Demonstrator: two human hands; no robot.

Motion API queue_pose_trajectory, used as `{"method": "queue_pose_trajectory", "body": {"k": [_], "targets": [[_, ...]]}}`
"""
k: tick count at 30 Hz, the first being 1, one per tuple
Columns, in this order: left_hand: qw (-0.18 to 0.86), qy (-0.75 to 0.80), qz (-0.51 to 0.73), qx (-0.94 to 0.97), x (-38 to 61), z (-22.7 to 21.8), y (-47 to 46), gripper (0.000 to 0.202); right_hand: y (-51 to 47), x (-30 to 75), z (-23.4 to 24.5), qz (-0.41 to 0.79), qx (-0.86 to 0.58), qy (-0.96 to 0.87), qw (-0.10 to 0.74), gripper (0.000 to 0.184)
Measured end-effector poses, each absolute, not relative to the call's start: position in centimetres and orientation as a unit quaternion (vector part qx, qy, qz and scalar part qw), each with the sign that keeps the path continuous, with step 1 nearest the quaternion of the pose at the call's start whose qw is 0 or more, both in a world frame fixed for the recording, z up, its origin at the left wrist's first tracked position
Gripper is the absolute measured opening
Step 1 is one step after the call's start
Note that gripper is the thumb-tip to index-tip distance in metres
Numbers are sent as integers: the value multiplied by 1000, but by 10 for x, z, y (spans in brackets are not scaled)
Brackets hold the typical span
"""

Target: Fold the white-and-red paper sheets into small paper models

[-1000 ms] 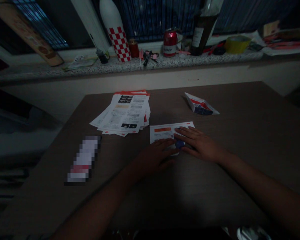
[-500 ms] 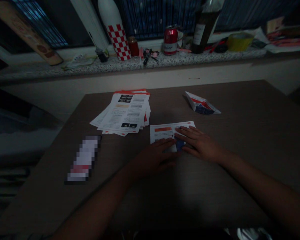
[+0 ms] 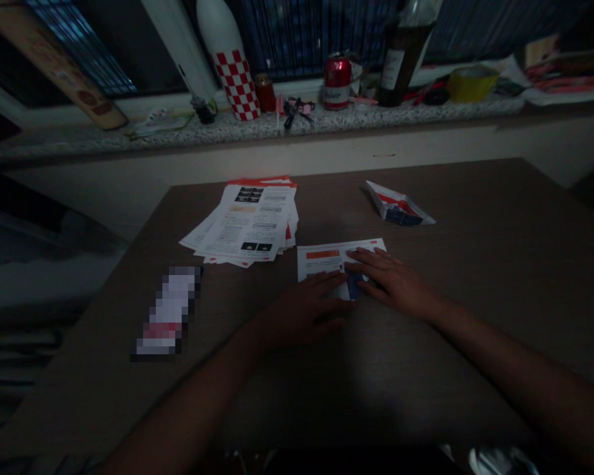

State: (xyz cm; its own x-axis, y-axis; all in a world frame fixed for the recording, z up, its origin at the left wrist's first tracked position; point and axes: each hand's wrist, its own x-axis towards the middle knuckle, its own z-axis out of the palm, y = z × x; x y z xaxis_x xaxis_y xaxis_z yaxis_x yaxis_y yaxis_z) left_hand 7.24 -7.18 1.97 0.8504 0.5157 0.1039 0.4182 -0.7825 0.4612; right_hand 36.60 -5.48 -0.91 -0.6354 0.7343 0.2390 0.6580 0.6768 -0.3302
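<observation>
A folded white leaflet (image 3: 321, 260) with an orange bar lies on the brown table (image 3: 475, 264) in front of me. My left hand (image 3: 304, 310) rests flat on its near left part, fingers stretched out. My right hand (image 3: 393, 282) lies flat on its right part, fingers spread and pointing left. Between the fingertips of both hands a dark blue patch of the leaflet (image 3: 355, 285) shows. Neither hand grips anything.
A stack of printed leaflets (image 3: 250, 223) lies further back on the left. A folded red, white and blue paper (image 3: 397, 206) sits at the back right. A blurred-out flat object (image 3: 168, 310) lies at the left. The stone ledge (image 3: 237, 128) behind holds a can (image 3: 337, 82), bottle (image 3: 400, 59) and tape roll (image 3: 468, 84).
Almost nothing has changed; both hands stay pressed on the leaflet, with only a slight shift of the fingers.
</observation>
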Motion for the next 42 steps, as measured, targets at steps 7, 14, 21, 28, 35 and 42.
{"method": "queue_pose_trajectory", "body": {"k": [7, 14, 21, 28, 35, 42], "targets": [[232, 240, 144, 932, 72, 20, -72, 35, -55, 366, -9, 101, -382, -900, 182, 47], [225, 247, 138, 932, 70, 17, -71, 38, -54, 368, -10, 93, -375, -905, 178, 50], [183, 295, 143, 927, 58, 27, -65, 42, -57, 366, -1, 98, -372, -906, 176, 66], [181, 297, 120, 930, 57, 24, -62, 34, -59, 364, 2, 106, -386, -898, 183, 68], [172, 299, 130, 930, 58, 26, -64, 31, -61, 360, 2, 87, -389, -899, 183, 82], [169, 301, 132, 929, 60, 26, -64, 33, -63, 356, 3, 79, -399, -893, 194, 70]]}}
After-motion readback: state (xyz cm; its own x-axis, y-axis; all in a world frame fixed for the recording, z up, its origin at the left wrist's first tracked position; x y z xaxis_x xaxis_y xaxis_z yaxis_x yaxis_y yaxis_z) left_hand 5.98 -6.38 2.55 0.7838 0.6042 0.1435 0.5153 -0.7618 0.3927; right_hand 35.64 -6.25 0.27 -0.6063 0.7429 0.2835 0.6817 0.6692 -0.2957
